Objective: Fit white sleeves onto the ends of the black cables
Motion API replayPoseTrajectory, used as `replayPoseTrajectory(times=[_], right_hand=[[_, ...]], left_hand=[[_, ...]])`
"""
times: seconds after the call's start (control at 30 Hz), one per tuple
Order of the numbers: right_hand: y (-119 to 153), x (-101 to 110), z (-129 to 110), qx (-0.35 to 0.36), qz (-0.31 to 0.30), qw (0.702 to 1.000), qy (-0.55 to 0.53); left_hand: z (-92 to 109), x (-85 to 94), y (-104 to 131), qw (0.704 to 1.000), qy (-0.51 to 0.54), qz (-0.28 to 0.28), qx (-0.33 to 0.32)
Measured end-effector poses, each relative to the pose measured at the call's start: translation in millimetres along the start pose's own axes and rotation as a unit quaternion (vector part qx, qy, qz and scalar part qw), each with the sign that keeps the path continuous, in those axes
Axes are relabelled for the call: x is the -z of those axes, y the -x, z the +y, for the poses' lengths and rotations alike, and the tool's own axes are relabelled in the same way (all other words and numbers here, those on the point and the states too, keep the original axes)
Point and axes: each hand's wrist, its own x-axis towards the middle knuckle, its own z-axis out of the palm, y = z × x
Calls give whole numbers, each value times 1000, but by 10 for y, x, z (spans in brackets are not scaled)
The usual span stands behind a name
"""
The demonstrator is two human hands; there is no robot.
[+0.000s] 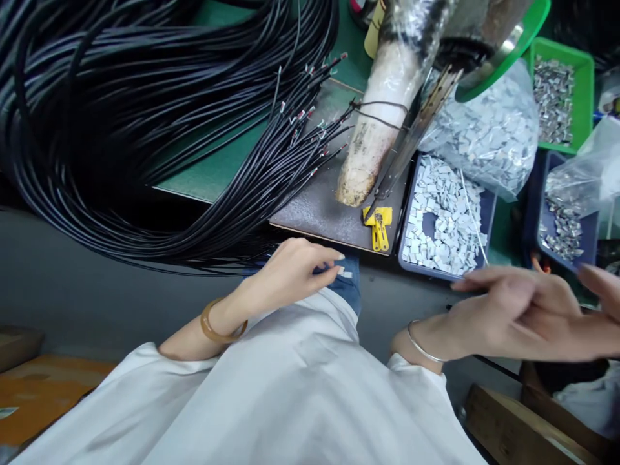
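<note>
My left hand (pixel 295 270), with a tan bangle at the wrist, is held over my lap, thumb and forefinger brought close together. A small white flat piece (pixel 345 274) shows at those fingertips, above the blue jeans. My right hand (pixel 523 316), wearing a thin silver bangle, reaches to the right, nearest the blue tray (pixel 407 259) of small white flat pieces (pixel 448 223). It is smeared by motion, and I cannot make out anything in its fingers. At the right edge a blurred fingertip (pixel 603 290) shows; whose it is I cannot tell.
Long black cables (pixel 217 213) lie across the green table, ends on a grey board (pixel 320 206). A wrapped white cylinder (pixel 378 116) and yellow-handled tool (pixel 380 229) are there. Rightward are a bag of pieces (pixel 489 129), green bin (pixel 584 103) and second tray (pixel 593 232). Cardboard boxes (pixel 58 394) sit below.
</note>
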Motion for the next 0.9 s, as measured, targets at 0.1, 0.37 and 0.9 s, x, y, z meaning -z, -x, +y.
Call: replayPoseTrajectory(times=[0.1,0.37,0.9], right_hand=[[-111,-114,96,-33,1,994,108],[-547,-125,669,5,-189,932,308],[-373,-286,549,-2,-18,986,165]], left_hand=[[-72,126,5,989,-8,150,-8],[-429,403,-412,935,-204,285,54],[147,80,31,798,586,37,138]])
